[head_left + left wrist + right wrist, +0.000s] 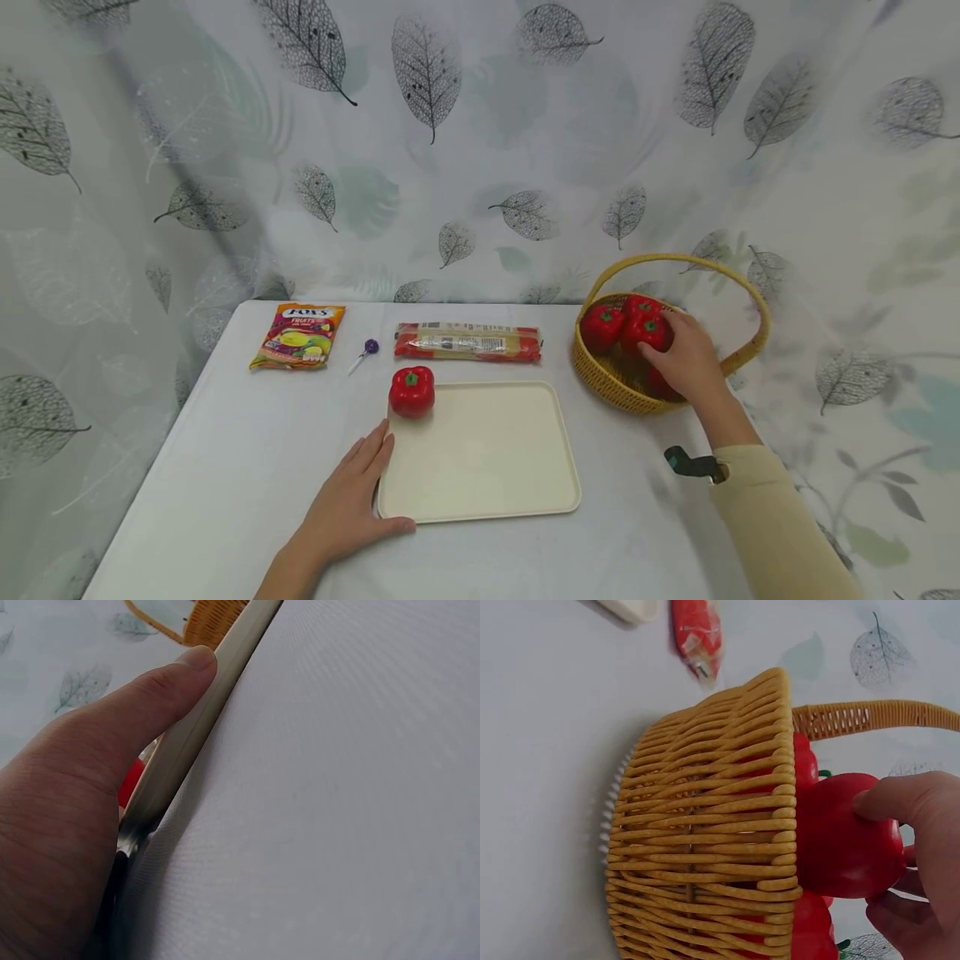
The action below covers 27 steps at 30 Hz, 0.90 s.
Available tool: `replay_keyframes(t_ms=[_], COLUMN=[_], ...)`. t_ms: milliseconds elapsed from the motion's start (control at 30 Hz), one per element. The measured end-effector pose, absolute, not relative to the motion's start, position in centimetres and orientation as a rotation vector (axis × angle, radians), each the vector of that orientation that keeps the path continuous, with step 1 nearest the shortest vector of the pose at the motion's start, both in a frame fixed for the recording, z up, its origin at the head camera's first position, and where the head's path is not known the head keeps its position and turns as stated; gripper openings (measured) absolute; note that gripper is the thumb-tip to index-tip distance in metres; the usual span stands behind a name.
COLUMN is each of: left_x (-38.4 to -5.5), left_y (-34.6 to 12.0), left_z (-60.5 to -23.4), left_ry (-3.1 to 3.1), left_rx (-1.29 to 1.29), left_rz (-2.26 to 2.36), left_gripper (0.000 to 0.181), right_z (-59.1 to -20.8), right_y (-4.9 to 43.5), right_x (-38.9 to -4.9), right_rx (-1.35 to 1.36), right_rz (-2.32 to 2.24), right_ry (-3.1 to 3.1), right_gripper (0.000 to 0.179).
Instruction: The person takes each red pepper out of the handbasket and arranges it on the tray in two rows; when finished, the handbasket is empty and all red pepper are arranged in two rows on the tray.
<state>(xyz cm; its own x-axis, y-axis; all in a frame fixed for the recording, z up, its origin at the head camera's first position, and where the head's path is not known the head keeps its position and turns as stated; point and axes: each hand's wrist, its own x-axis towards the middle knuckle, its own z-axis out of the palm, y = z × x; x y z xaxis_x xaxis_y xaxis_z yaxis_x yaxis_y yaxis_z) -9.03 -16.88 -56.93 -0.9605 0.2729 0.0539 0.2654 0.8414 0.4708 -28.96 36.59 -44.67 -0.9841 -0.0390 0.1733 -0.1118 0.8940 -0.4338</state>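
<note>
My right hand (684,357) grips a red bell pepper (847,836) at the mouth of the yellow wicker basket (611,385), thumb on one side and fingers around the other. Several more red bell peppers (602,327) sit inside, partly hidden by the basket wall in the right wrist view. My left hand (347,498) rests at the left edge of the cream tray (487,458), its fingers extended along that side and the thumb at the near corner. One red bell pepper (412,393) with a green stem stands on the tray's far left corner.
Behind the tray lies a long red-and-clear packet (468,342). To its left are a purple lollipop (371,347) and a Fox's fruit candy bag (300,337). The basket's tall handle (686,258) arches over it. A leaf-patterned curtain (480,150) hangs behind the white table (202,467).
</note>
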Motion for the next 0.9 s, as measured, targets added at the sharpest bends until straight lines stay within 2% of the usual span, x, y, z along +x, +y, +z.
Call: replay_keyframes(t_ms=[567,900], left_x=[-9.0,-9.1], left_y=[-16.8,-16.8], left_z=[-56.7,-56.7], left_ry=[2.975,2.988], left_rx=[0.417,0.434], left_rz=[0.747,0.76], left_gripper=[0.138,0.138], right_z=[-41.3,-40.6], right_y=[32.8,30.6], right_x=[-24.3,-23.6], right_rx=[0.252,0.363], right_rz=[0.705,0.72], right_ry=[-2.639,-2.599], right_gripper=[0.075,0.074])
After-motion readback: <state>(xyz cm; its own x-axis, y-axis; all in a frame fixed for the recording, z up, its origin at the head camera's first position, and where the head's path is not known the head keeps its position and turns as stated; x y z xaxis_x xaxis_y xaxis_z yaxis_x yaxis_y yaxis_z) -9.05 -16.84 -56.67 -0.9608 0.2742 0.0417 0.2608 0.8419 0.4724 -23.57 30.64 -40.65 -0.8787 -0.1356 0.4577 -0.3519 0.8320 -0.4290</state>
